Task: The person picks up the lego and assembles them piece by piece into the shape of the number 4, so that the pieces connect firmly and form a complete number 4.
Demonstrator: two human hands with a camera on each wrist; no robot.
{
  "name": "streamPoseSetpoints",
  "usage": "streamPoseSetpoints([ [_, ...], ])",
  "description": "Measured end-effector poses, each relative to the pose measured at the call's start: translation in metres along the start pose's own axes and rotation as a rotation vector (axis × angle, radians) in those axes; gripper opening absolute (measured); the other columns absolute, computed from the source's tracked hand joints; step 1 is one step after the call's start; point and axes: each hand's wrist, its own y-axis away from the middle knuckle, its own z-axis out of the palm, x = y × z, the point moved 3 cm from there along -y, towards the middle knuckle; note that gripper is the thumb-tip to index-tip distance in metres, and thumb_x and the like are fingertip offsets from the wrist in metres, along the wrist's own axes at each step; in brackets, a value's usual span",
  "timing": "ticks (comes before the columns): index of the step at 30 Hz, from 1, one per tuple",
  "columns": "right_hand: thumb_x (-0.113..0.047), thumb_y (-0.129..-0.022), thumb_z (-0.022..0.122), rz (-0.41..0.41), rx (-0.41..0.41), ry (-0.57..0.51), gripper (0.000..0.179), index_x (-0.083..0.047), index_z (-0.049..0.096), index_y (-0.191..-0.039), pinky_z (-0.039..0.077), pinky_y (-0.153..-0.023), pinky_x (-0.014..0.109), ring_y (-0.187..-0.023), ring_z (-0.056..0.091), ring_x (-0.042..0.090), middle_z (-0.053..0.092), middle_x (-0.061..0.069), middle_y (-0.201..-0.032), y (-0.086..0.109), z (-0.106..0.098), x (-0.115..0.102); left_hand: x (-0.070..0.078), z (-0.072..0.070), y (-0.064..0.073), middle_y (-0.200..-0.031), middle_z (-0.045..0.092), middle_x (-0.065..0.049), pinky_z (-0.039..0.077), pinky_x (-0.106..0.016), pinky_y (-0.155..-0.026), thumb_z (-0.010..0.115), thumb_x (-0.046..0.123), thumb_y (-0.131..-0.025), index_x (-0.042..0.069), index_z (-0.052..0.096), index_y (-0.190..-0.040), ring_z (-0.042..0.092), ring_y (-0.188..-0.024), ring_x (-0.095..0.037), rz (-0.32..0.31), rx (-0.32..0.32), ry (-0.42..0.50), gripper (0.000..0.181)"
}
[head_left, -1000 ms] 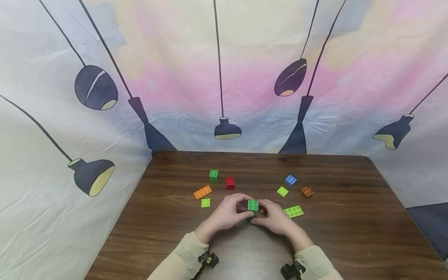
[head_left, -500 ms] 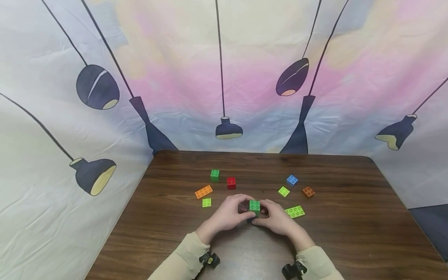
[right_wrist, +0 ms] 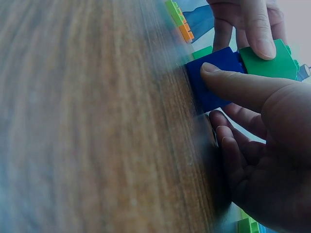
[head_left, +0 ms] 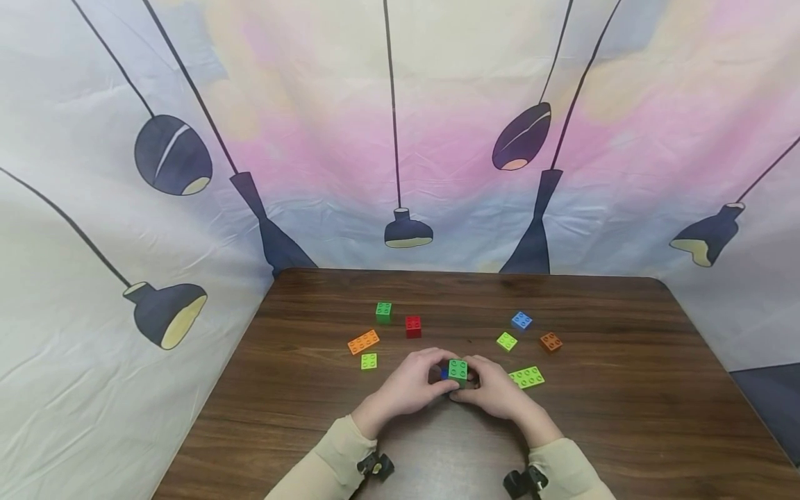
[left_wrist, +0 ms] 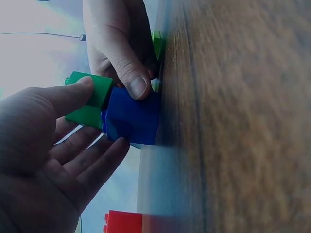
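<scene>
Near the table's middle, my left hand (head_left: 406, 382) pinches a green toy brick (head_left: 457, 369), its thumb flat on the brick's near side in the left wrist view. Directly below is a dark blue brick (left_wrist: 132, 115), low at the tabletop. My right hand (head_left: 495, 390) grips that blue brick, with the thumb (right_wrist: 238, 83) pressed on its face. The green brick sits over the blue one's studs, shifted to the right, so a strip of blue shows at its left in the head view. Some fingers behind the bricks are hidden there.
On the left of the wooden table (head_left: 300, 417) lie a green brick (head_left: 384, 312), a red brick (head_left: 413, 327), an orange brick (head_left: 364, 342) and a lime brick (head_left: 369, 361). To the right are blue (head_left: 521, 320), lime (head_left: 507, 341), brown (head_left: 551, 342) and long lime (head_left: 527, 377) bricks.
The green brick has shifted slightly right and now uncovers some blue at its left. My left hand followed it a little; my right hand stays nearly in place.
</scene>
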Motion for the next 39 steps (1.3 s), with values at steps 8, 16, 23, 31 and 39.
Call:
streamPoseSetpoints([
  [8, -0.03, -0.088, 0.091, 0.007, -0.004, -0.006, 0.041, -0.014, 0.073, -0.122, 0.052, -0.088, 0.042, -0.099, 0.061, 0.015, 0.065, -0.004, -0.106, -0.0004, 0.0011, 0.0009, 0.0024, -0.001, 0.0012, -0.121, 0.071, 0.008, 0.054, -0.029, -0.095, 0.08, 0.024, -0.1, 0.016, 0.071, -0.134, 0.065, -0.108, -0.005, 0.002, 0.003, -0.02, 0.036],
  [16, -0.029, -0.088, 0.091, 0.0, 0.001, -0.012, 0.041, -0.014, 0.073, -0.122, 0.052, -0.087, 0.042, -0.099, 0.061, 0.015, 0.065, -0.004, -0.107, -0.0004, 0.0011, 0.0009, 0.0031, -0.0026, 0.0012, -0.124, 0.071, 0.007, 0.054, -0.029, -0.095, 0.079, 0.023, -0.1, 0.016, 0.07, -0.137, 0.065, -0.11, -0.005, 0.016, -0.007, -0.023, 0.039],
  [23, -0.033, -0.089, 0.09, 0.019, 0.0, 0.004, 0.038, -0.016, 0.072, -0.118, 0.051, -0.083, 0.036, -0.096, 0.059, 0.014, 0.063, -0.005, -0.103, -0.0015, 0.002, 0.0003, -0.0019, -0.0047, 0.0016, -0.125, 0.072, 0.004, 0.055, -0.027, -0.095, 0.08, 0.017, -0.099, 0.012, 0.07, -0.133, 0.067, -0.11, -0.005, 0.01, -0.013, 0.016, 0.036],
  [31, -0.03, -0.088, 0.091, 0.033, 0.01, 0.013, 0.032, -0.018, 0.071, -0.109, 0.051, -0.083, 0.037, -0.095, 0.058, 0.014, 0.062, -0.006, -0.1, -0.0005, 0.0023, 0.0001, -0.0024, -0.0054, 0.0009, -0.12, 0.072, -0.003, 0.056, -0.022, -0.09, 0.083, 0.011, -0.096, 0.009, 0.07, -0.124, 0.072, -0.105, -0.006, -0.035, -0.011, 0.119, 0.03],
  [39, -0.032, -0.088, 0.091, 0.038, 0.017, 0.006, 0.035, -0.016, 0.072, -0.114, 0.051, -0.084, 0.036, -0.097, 0.059, 0.014, 0.063, -0.005, -0.102, 0.0001, 0.0012, -0.0003, 0.0, -0.0068, 0.002, -0.121, 0.071, -0.003, 0.055, -0.022, -0.092, 0.08, 0.012, -0.098, 0.01, 0.069, -0.126, 0.071, -0.11, -0.008, -0.055, -0.028, 0.106, 0.03],
])
